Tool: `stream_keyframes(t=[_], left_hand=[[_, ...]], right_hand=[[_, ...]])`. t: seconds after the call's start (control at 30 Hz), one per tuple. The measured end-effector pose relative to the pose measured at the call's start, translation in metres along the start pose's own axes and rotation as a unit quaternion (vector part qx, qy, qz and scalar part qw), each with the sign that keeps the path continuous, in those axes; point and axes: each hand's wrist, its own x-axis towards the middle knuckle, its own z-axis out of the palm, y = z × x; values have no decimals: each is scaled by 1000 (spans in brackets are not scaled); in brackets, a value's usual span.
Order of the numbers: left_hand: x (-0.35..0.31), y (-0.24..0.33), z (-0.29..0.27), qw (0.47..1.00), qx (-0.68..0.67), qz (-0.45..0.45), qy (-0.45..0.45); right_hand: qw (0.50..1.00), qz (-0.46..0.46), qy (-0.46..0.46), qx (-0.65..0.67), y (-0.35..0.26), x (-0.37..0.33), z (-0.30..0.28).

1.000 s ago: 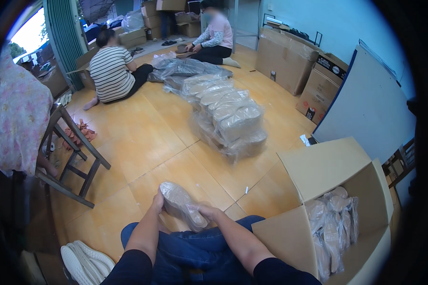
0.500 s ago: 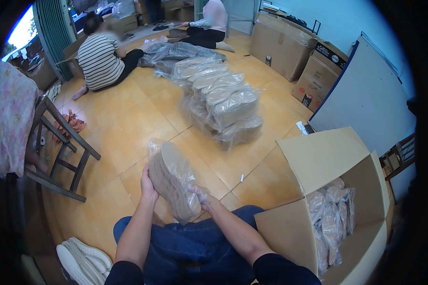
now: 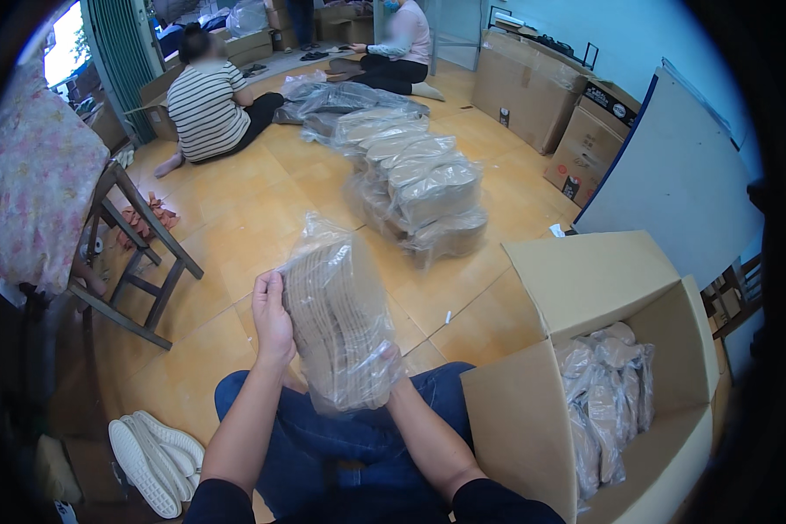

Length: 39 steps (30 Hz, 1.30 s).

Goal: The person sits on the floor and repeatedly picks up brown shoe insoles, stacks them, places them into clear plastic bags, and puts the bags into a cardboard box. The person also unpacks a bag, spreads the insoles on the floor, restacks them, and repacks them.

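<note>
Between my hands, above my lap, is a clear plastic bag of shoe soles (image 3: pixel 336 327), tan and stacked tightly with their layered edges toward me. My left hand (image 3: pixel 273 319) is closed round the left side of the bag, thumb on the near face. At the lower right, my right hand (image 3: pixel 396 371) grips the bag, its fingers mostly hidden behind and under the plastic. To my right stands an open cardboard box (image 3: pixel 517 424), holding several similar bagged soles (image 3: pixel 610 393). Farther ahead on the floor, a pile of bagged soles (image 3: pixel 437 188) is stacked in rows.
White soles (image 3: pixel 153 458) lie on the floor at lower left. A wooden stool (image 3: pixel 148 301) with a flowered cloth (image 3: pixel 39 175) stands at left. Two people (image 3: pixel 208 109) sit on the floor farther off. Closed cartons (image 3: pixel 528 92) and a white board (image 3: pixel 672 166) line the right.
The bagged soles have turned so their layered edges face me, and they sit more upright. My right hand has shifted to the bag's lower right. The view has swung slightly left.
</note>
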Motion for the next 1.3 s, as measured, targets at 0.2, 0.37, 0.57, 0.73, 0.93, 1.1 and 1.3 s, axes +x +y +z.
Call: stream_keyframes(t=[0.2,0.37,0.57,0.73,0.93,1.1,1.3], left_hand=[[24,37,31,997,52,-40,-31],[98,100,60,994,-76,67,-49],[184,191,39,956,-19,259,134],[183,189,-72,873,95,414,240],[115,-22,-224,923,377,59,47],[44,-117,-336,846,473,-235,-71],[-36,-160,-353,892,433,-98,85]], right_hand=[[998,49,-16,32,-18,-18,-10],[987,131,-2,95,-1,-36,-33],[985,107,4,137,7,-42,-17],[994,15,34,105,-7,-33,-29],[972,-73,222,-39,20,-17,-96],[836,162,524,-1,46,-14,-136],[817,133,559,-56,53,-9,-154]])
